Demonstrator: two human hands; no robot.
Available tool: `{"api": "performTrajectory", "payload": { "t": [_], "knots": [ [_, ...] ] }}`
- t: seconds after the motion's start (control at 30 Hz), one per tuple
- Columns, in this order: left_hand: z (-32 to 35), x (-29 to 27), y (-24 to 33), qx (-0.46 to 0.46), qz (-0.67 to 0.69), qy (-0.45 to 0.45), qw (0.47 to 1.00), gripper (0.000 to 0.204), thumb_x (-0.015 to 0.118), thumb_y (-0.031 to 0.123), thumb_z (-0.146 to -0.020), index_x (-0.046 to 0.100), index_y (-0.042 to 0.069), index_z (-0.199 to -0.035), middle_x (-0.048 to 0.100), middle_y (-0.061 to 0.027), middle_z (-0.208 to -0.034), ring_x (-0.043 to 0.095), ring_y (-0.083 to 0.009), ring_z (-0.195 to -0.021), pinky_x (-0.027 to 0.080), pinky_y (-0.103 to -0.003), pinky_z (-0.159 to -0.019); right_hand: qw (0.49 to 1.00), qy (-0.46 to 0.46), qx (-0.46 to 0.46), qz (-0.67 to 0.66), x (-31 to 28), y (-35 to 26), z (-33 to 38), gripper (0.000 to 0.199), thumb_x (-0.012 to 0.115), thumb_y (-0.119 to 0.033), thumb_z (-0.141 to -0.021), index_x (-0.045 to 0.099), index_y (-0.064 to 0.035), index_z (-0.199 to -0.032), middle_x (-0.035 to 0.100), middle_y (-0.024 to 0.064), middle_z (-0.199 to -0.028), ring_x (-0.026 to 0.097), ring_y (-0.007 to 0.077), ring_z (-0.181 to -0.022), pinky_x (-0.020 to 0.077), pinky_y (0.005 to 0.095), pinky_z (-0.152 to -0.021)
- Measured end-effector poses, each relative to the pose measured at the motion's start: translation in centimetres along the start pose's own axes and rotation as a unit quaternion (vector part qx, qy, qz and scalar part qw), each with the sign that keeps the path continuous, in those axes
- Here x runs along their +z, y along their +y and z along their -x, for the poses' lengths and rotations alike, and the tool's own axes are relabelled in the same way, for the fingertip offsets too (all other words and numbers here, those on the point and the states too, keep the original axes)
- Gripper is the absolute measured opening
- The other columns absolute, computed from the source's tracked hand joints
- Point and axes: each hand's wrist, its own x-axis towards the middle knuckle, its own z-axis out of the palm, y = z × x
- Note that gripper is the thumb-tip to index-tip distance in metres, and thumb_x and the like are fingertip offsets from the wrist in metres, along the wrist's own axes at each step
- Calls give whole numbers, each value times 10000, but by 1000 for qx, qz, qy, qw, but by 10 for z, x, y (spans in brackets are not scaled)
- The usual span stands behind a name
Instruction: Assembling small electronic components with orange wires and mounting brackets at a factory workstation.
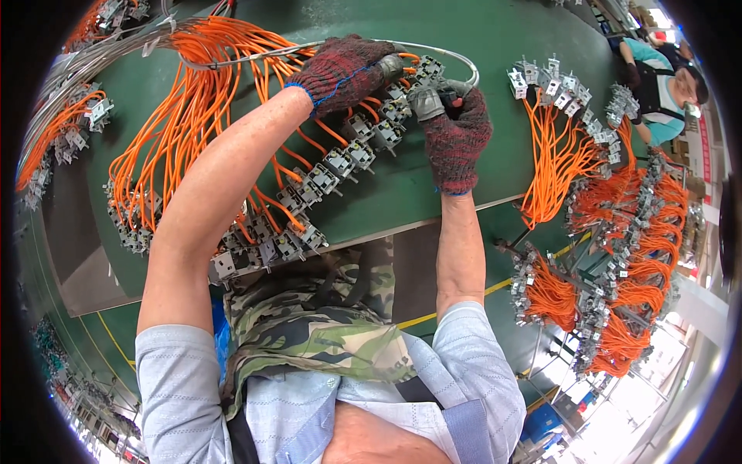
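Note:
My left hand (348, 73), in a dark red and black knit glove with grey fingertips, is closed at a short orange cable (410, 58). That cable runs to a metal connector block (429, 69). My right hand (457, 135), gloved alike, is curled just below the block in a pinch; what it grips is mostly hidden. A pale grey cable (433, 45) arches over both hands and bends down by the right one. Several metal connector blocks (338, 161) on orange cables lie in a slanting row across the green table (402, 193).
A thick bundle of orange cables (193, 100) spreads at the left. Another cable bunch with connectors (545, 131) lies at the table's right edge. Beyond it, racks hold more orange harnesses (626, 271). A co-worker (661, 85) is at the far right.

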Motion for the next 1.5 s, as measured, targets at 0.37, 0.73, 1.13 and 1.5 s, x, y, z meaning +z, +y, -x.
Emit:
{"api": "performTrajectory", "payload": {
  "t": [0.37,0.73,1.13,1.5],
  "knots": [
    [2,10,-5,23,-40,36,998,484,458,466,-1103,632,144,-1419,696,-184,-1325,620,-408,-1250,430,-541,-1113,998,-18,2,62,-4,-10,-3,285,887,-182,-883,730,-29,-1064,729,6,-941,631,81,-845,565,274,-783],
    [10,12,-2,57,-108,48,991,514,452,407,-1119,492,153,-1565,645,-184,-1371,574,-395,-1291,400,-555,-1128,996,-57,17,71,-9,-15,-5,305,899,-223,-877,731,-44,-1059,710,-2,-910,620,94,-825,555,285,-778],
    [10,9,2,53,-91,60,993,528,486,467,-1089,534,144,-1503,629,-205,-1435,579,-403,-1335,402,-539,-1154,998,23,28,58,-6,-13,27,290,876,-185,-899,713,-21,-1075,719,31,-895,662,93,-801,572,260,-700],
    [11,13,-1,51,-96,67,992,517,493,448,-1096,526,161,-1525,645,-196,-1404,589,-400,-1314,408,-538,-1141,995,39,-25,86,8,-24,34,278,879,-205,-887,725,-22,-1030,746,50,-872,668,112,-784,569,304,-724]
  ]
}}
